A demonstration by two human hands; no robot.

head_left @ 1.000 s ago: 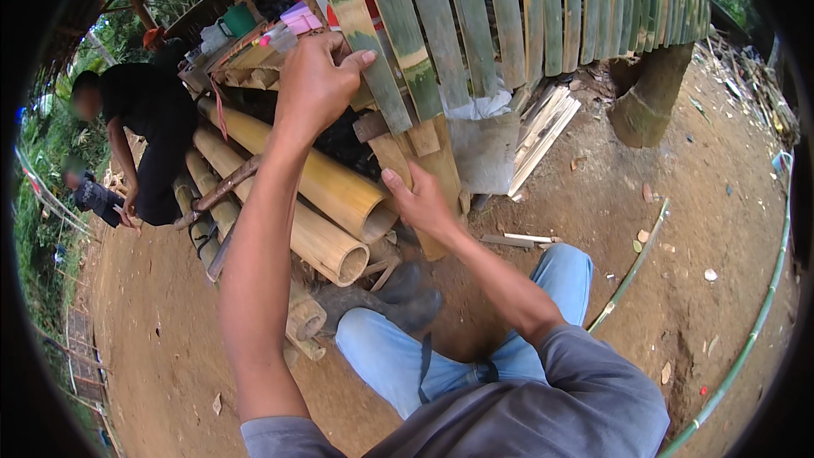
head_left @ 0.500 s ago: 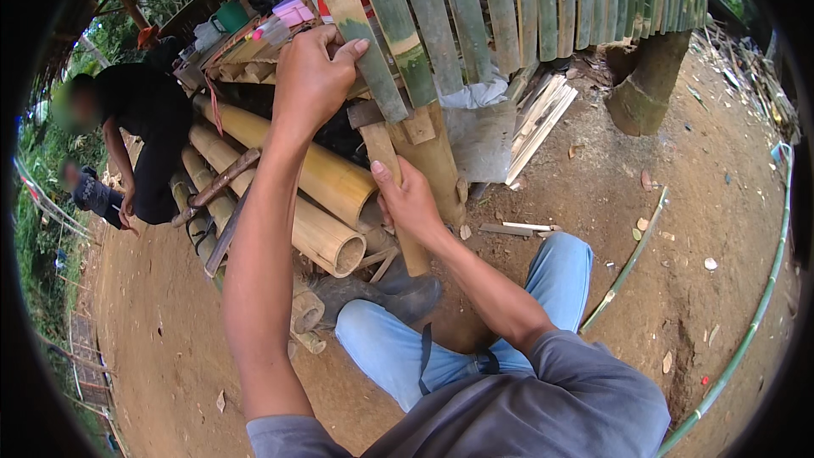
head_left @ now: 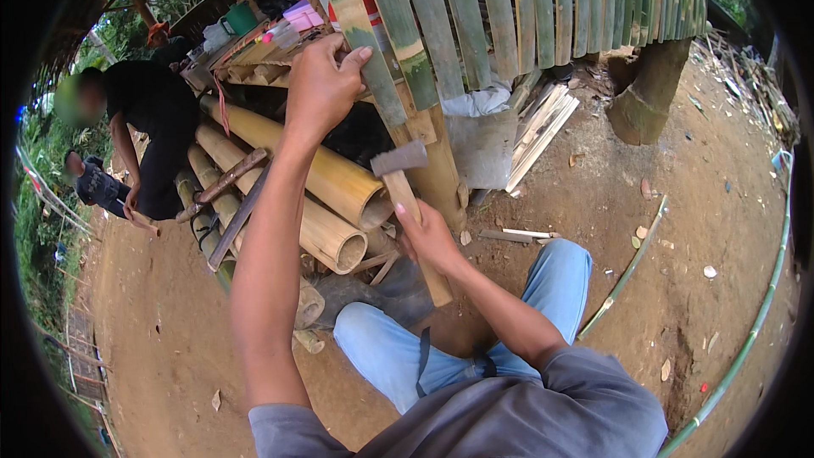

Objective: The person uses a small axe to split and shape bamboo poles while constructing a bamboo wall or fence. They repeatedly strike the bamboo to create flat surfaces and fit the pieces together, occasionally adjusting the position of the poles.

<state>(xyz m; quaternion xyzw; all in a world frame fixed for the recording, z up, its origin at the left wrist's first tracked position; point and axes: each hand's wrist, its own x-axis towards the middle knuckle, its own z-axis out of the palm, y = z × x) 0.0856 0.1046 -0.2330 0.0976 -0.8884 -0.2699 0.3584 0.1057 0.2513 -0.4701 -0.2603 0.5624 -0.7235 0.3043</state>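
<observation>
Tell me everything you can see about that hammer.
The hammer has a dull grey metal head and a pale, worn wooden handle. The right hand grips the handle near its middle, head raised and tilted toward the green bamboo slat that the left hand holds. The head touches nothing.
</observation>
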